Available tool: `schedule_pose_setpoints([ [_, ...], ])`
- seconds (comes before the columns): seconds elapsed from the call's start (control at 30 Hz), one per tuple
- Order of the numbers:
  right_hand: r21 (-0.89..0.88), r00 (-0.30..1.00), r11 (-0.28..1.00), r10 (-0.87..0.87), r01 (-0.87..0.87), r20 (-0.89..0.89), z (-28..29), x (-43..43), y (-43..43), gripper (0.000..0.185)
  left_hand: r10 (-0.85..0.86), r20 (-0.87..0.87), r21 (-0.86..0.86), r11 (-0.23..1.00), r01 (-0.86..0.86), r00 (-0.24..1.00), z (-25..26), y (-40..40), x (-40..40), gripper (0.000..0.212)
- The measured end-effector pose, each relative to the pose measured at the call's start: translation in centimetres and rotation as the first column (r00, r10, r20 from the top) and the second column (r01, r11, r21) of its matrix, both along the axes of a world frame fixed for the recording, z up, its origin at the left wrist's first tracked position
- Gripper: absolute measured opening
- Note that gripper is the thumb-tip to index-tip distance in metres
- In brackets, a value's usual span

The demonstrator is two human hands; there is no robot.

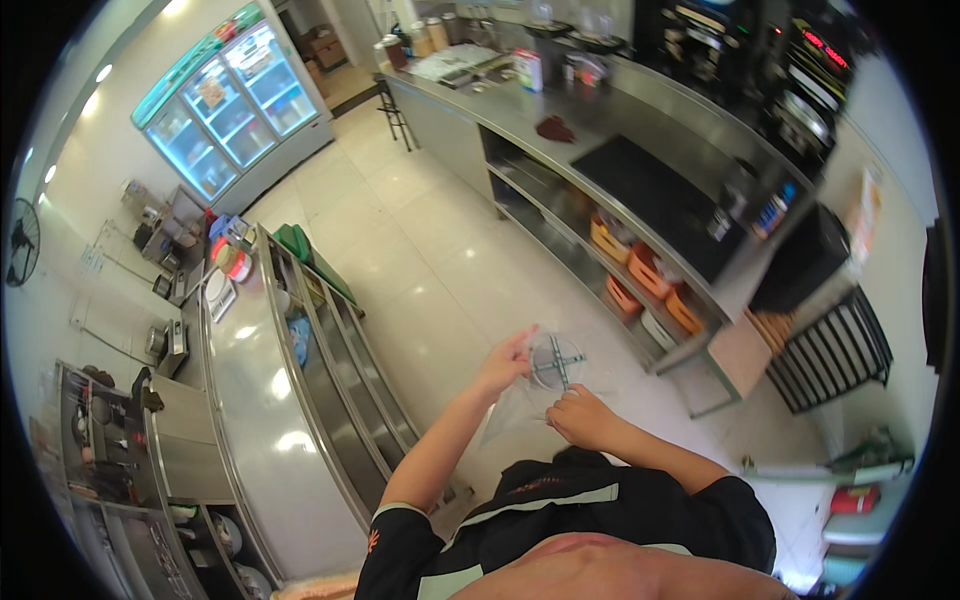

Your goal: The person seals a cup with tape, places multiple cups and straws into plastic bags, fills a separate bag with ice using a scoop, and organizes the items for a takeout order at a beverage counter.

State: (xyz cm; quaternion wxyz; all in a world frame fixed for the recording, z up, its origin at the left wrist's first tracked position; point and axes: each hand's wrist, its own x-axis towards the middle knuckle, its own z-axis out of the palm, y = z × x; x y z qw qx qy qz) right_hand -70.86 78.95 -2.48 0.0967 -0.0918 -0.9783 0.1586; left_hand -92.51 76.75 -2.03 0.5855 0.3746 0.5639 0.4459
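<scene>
Over the floor, in front of my chest, a round clear plastic container (541,364) with a dark green cross-shaped strip on it is held between my two hands. Clear plastic film or a bag hangs below it, towards my body. My left hand (511,360) grips the container's left edge, with a finger raised. At its lower edge, my right hand (581,416) is closed on the plastic film near the end of the strip. Whether the container sits inside the film cannot be told.
A steel counter (262,442) runs along the left. On the right stands a steel workbench (517,120) with a black mat (652,202) and orange baskets (649,270) on its shelves. A black slatted rack (832,352) is at the far right. A glass-door refrigerator (232,112) stands at the back left.
</scene>
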Motion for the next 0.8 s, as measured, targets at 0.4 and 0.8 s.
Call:
schedule_pose_setpoints([
  [0.4, 0.270, 0.978, 0.955, 0.073, -0.125, 0.196, -0.9, -34.5, 31.2, 0.016, -0.139, -0.208, -0.172, 0.980, 0.104, 0.968, -2.5, 25.6, -39.8, 0.099],
  [0.8, -0.368, 0.861, 0.784, -0.498, 0.499, 0.106, -8.4, -56.5, 66.7, 0.036, 0.239, -0.118, -0.190, 0.947, -0.258, 0.964, 0.1, 43.5, -74.0, 0.101],
])
